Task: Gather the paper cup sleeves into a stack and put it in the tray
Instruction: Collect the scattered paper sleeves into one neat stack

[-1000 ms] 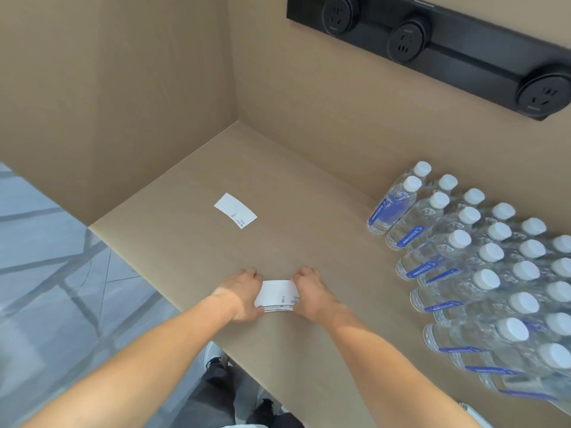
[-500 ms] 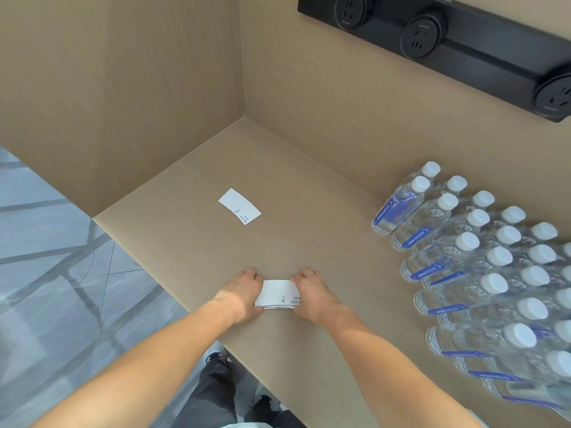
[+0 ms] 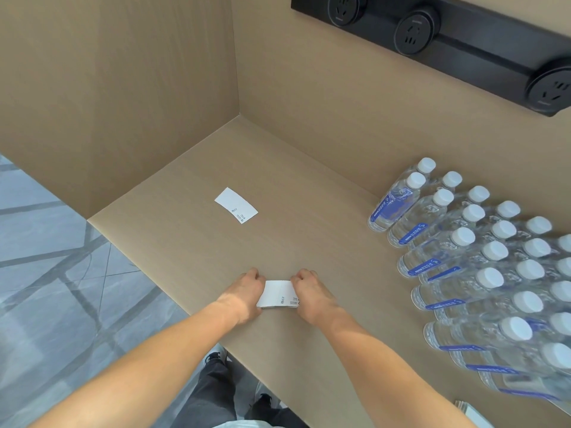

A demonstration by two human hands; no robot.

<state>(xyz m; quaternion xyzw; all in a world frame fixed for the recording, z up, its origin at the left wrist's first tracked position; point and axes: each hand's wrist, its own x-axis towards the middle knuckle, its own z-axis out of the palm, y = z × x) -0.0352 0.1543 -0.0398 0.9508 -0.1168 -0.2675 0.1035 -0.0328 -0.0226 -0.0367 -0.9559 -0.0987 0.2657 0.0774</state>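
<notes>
left hand [image 3: 244, 296] grips stack [image 3: 279, 294] left end | right hand [image 3: 310, 294] grips right end | 1 sleeve [image 3: 235, 205] apart on counter [image 3: 309, 242] | bottles [image 3: 482, 273] right

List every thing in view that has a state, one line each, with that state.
Stack of sleeves: flat on the counter, pressed between both hands.
Loose sleeve: flat, alone, apart from the stack.
Left hand: gripping the stack's left end.
Right hand: gripping the stack's right end.
Water bottles: upright, capped, sealed.
Wall sockets: nothing plugged in.

White sleeves [image 3: 279, 294], tan counter [image 3: 309, 211], blue-labelled bottles [image 3: 463, 267]
</notes>
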